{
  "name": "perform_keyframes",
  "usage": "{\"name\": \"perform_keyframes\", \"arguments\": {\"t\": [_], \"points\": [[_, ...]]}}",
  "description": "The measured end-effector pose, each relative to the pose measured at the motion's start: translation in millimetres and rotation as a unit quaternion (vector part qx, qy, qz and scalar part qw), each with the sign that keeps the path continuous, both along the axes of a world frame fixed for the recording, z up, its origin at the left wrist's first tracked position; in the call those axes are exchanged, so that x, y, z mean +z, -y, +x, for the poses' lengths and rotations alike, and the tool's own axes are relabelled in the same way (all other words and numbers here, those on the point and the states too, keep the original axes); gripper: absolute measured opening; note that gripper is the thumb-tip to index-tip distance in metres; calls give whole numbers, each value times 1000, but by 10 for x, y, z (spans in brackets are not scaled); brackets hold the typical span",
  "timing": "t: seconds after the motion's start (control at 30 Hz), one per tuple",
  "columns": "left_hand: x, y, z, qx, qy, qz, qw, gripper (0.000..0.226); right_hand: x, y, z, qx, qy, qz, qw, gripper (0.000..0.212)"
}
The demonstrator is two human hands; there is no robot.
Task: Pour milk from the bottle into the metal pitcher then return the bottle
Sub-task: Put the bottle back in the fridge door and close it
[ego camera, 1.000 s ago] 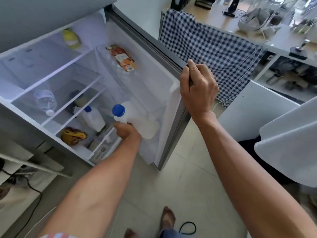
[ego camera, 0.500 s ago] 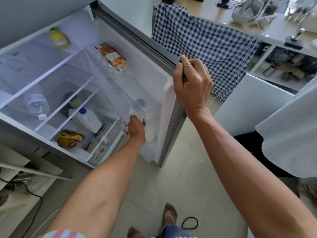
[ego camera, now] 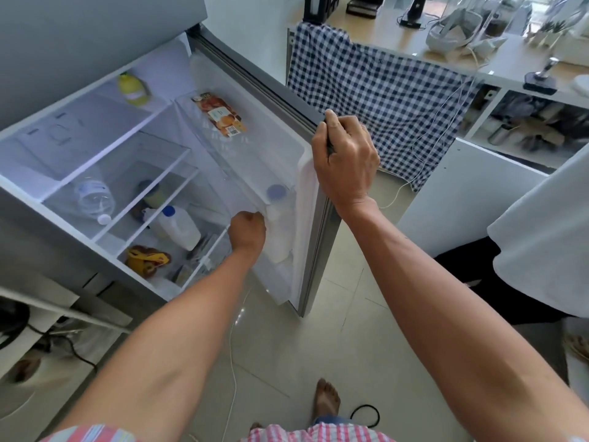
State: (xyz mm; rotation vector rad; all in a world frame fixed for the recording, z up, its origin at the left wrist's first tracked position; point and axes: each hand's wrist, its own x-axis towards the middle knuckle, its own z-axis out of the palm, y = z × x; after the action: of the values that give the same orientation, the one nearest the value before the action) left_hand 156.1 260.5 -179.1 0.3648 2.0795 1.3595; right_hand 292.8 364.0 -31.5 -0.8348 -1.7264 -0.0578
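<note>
The white milk bottle with a blue cap stands upright in the lower shelf of the open fridge door, partly veiled by the clear shelf above it. My left hand is curled against the bottle's left side, gripping it low down. My right hand is closed over the top edge of the fridge door. The metal pitcher is not in view.
Inside the fridge lie a second milk bottle, a water bottle, a yellow bag and a lemon-juice bottle. A juice carton sits in the upper door shelf. A checked cloth hangs off the counter behind the door. A bare foot stands on the tiled floor.
My left hand carried the milk bottle from the fridge's opening to the right and down into the door's lower shelf. My right hand stayed on the door's edge.
</note>
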Motion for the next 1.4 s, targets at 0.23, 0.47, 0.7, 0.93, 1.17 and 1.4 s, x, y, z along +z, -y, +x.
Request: {"name": "perform_keyframes", "arguments": {"t": [0.23,0.47,0.7,0.93,1.17,1.4], "points": [[564,495,-264,68,-103,80,989,33,8,528,-150,38,-6,-28,999,24],[995,997,-403,70,-177,116,975,31,-8,1175,-440,155,13,-43,987,33],[1046,1436,-851,124,-170,110,971,24,-180,1226,-960,345,14,-123,930,40],[1107,1700,-1336,197,-156,72,965,33,-119,877,-1691,357,215,-141,898,49],[1221,1780,-1563,348,-198,89,912,43,-178,723,-2137,392,275,-58,876,50],[1365,1687,-1337,398,-462,30,792,49,-312,693,-2433,447,264,-12,855,55]]}}
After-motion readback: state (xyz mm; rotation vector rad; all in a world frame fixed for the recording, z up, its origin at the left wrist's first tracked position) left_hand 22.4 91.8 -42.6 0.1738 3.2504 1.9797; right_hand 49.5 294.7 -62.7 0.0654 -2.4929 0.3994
